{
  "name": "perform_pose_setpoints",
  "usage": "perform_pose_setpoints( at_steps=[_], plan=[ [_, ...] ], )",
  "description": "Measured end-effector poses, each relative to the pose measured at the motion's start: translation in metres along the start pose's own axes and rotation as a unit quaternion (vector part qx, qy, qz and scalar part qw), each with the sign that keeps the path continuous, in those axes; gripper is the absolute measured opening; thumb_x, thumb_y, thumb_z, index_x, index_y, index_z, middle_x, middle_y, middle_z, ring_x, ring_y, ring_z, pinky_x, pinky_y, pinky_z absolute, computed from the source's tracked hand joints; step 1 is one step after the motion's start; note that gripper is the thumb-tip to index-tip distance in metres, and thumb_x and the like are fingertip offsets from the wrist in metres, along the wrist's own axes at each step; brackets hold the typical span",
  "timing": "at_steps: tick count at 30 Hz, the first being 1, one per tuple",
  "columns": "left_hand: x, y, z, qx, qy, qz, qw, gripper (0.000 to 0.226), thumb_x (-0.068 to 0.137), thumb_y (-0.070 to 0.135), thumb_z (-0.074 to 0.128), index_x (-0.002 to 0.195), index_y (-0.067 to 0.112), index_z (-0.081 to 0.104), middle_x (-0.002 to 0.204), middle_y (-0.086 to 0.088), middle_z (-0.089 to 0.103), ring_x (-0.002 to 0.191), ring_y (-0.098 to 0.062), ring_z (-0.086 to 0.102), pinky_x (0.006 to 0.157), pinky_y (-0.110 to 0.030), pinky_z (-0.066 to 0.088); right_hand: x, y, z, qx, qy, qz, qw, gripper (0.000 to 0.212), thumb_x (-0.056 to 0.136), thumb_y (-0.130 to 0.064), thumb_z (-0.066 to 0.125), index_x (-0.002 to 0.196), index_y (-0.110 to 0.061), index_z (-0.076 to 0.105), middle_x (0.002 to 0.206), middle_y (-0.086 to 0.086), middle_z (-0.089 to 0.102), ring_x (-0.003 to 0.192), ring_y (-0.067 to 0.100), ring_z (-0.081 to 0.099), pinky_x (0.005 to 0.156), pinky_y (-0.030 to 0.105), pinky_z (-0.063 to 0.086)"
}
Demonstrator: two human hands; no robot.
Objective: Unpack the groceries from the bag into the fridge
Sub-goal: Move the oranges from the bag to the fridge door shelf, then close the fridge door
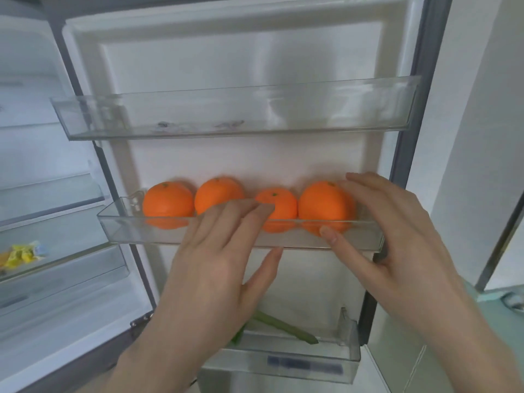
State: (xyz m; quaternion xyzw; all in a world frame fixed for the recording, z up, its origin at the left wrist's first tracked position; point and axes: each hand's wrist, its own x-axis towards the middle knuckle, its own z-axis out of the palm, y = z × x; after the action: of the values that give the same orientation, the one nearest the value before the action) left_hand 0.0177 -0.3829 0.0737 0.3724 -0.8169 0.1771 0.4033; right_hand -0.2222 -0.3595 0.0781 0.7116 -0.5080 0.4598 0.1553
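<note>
Four oranges (246, 204) fill the middle door shelf (141, 231) side by side; the upper shelf (312, 109) is open along its length.

Both hands are raised side by side, backs turned to the camera. The left hand (215, 262) is held with fingers straight and close together, thumb splayed out (rightward). The right hand (388, 236) is spread, fingers relaxed and gently arched.

Middle door shelf (147, 236) carries four oranges (168, 202) in a row; upper door shelf (93, 120) above it, lower door shelf (347, 350) below it with green stalks (286, 327).
</note>
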Motion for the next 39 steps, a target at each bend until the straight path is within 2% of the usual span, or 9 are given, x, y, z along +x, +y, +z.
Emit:
perform_pose_setpoints(
  at_steps=[5, 8, 13, 17, 24, 26, 28, 34, 39],
  plan=[
    [-0.028, 0.018, 0.005, 0.031, 0.01, -0.003, 0.999, 0.048, 0.101, 0.037, 0.06, 0.141, 0.011, 0.06, 0.136, -0.005, 0.063, 0.119, -0.03, 0.062, 0.098, -0.043, 0.049, -0.035, -0.013, 0.002, -0.055, 0.037, -0.051, 0.997, 0.059, 0.099, -0.047, 0.06, 0.146, -0.013, 0.054, 0.154, 0.003, 0.048, 0.144, 0.026, 0.045, 0.115, 0.051, 0.038],
    [-0.042, 0.028, 0.01, 0.026, 0.023, -0.031, 0.999, 0.048, 0.101, 0.038, 0.06, 0.14, 0.01, 0.061, 0.136, -0.006, 0.063, 0.12, -0.03, 0.062, 0.098, -0.045, 0.05, -0.057, -0.018, 0.007, -0.073, 0.026, -0.061, 0.995, 0.063, 0.101, -0.052, 0.052, 0.149, -0.011, 0.051, 0.155, 0.005, 0.048, 0.144, 0.026, 0.045, 0.115, 0.056, 0.037],
    [-0.067, 0.04, 0.0, 0.023, 0.024, -0.055, 0.998, 0.042, 0.1, 0.035, 0.061, 0.133, 0.009, 0.066, 0.129, -0.007, 0.067, 0.119, -0.03, 0.063, 0.1, -0.044, 0.05, -0.089, -0.028, 0.005, -0.081, -0.031, -0.056, 0.995, 0.062, 0.102, -0.054, 0.049, 0.148, -0.013, 0.052, 0.152, 0.005, 0.052, 0.142, 0.025, 0.047, 0.114, 0.055, 0.039],
    [-0.083, 0.041, -0.01, 0.025, 0.014, -0.066, 0.997, 0.042, 0.099, 0.035, 0.06, 0.132, 0.01, 0.067, 0.128, -0.006, 0.067, 0.118, -0.03, 0.063, 0.1, -0.045, 0.05, -0.107, -0.031, -0.004, -0.102, -0.083, -0.054, 0.99, 0.061, 0.102, -0.057, 0.045, 0.148, -0.017, 0.053, 0.15, 0.0, 0.054, 0.141, 0.021, 0.048, 0.119, 0.045, 0.033],
    [-0.102, 0.059, -0.001, 0.028, -0.059, -0.11, 0.992, 0.044, 0.099, 0.04, 0.056, 0.135, 0.015, 0.063, 0.13, 0.0, 0.065, 0.122, -0.025, 0.059, 0.104, -0.04, 0.045, -0.127, -0.009, -0.02, -0.09, -0.133, -0.024, 0.987, 0.062, 0.102, -0.062, 0.042, 0.148, -0.021, 0.052, 0.149, -0.004, 0.055, 0.14, 0.017, 0.048, 0.122, 0.033, 0.024],
    [-0.103, 0.07, 0.006, 0.033, -0.078, -0.118, 0.989, 0.045, 0.1, 0.042, 0.052, 0.136, 0.017, 0.062, 0.131, 0.002, 0.064, 0.122, -0.024, 0.059, 0.103, -0.04, 0.046, -0.128, 0.004, -0.02, -0.078, -0.147, -0.018, 0.986, 0.063, 0.101, -0.064, 0.04, 0.149, -0.024, 0.05, 0.15, -0.006, 0.053, 0.141, 0.017, 0.047, 0.122, 0.035, 0.027],
    [-0.101, 0.081, 0.016, 0.05, -0.089, -0.126, 0.987, 0.046, 0.1, 0.043, 0.052, 0.136, 0.017, 0.062, 0.13, 0.003, 0.064, 0.122, -0.022, 0.059, 0.103, -0.039, 0.046, -0.125, 0.021, -0.019, -0.053, -0.15, -0.001, 0.987, 0.065, 0.1, -0.068, 0.038, 0.15, -0.027, 0.048, 0.151, -0.008, 0.053, 0.14, 0.016, 0.048, 0.118, 0.039, 0.036],
    [-0.08, 0.114, 0.051, 0.101, -0.079, -0.167, 0.978, 0.048, 0.1, 0.045, 0.053, 0.136, 0.016, 0.062, 0.131, 0.001, 0.064, 0.122, -0.024, 0.059, 0.102, -0.04, 0.046, -0.1, 0.089, -0.017, 0.061, -0.121, 0.067, 0.988, 0.069, 0.095, -0.071, 0.046, 0.152, -0.033, 0.038, 0.153, -0.015, 0.045, 0.14, 0.008, 0.045, 0.105, 0.034, 0.047],
    [-0.048, 0.148, 0.077, 0.127, -0.025, -0.204, 0.97, 0.049, 0.1, 0.041, 0.059, 0.14, 0.013, 0.059, 0.135, -0.003, 0.061, 0.124, -0.027, 0.058, 0.099, -0.041, 0.047, -0.067, 0.15, -0.006, 0.196, -0.122, 0.117, 0.966, 0.087, 0.089, -0.066, 0.056, 0.16, -0.034, 0.018, 0.162, -0.012, 0.032, 0.146, 0.008, 0.038, 0.108, 0.034, 0.038]
  ],
)
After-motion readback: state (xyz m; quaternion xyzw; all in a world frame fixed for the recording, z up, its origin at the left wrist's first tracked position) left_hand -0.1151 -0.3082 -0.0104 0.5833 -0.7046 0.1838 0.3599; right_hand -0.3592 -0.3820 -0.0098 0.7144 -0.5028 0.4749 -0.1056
